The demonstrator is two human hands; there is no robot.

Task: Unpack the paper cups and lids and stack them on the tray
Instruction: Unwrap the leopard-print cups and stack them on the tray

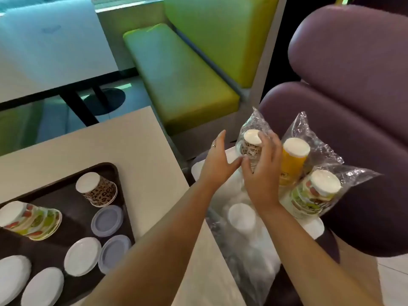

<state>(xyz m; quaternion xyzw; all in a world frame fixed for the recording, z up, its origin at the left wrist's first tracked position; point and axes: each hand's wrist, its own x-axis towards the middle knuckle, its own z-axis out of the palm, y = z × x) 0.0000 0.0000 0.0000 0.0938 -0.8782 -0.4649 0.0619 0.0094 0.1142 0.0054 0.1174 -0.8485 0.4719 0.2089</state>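
Note:
A stack of leopard-print paper cups [250, 149] in a clear plastic sleeve stands on the purple seat. My right hand [261, 171] grips that stack, fingers curled over its white top. My left hand [217, 157] is beside it with fingers straight, the thumb near the sleeve. A yellow cup stack [292, 162] and a fruit-print cup stack [313, 195] stand in sleeves to the right. The dark brown tray [72, 206] on the table holds a leopard-print cup stack [97, 189], a fruit-print cup stack [31, 220] lying tilted, and several white and bluish lids [82, 256].
A plastic bag with white lids [242, 217] lies on the seat below my hands. The beige table [123, 142] carries the tray. A green bench [176, 74] and a purple chair back [353, 62] stand behind. A second table [44, 51] is at the far left.

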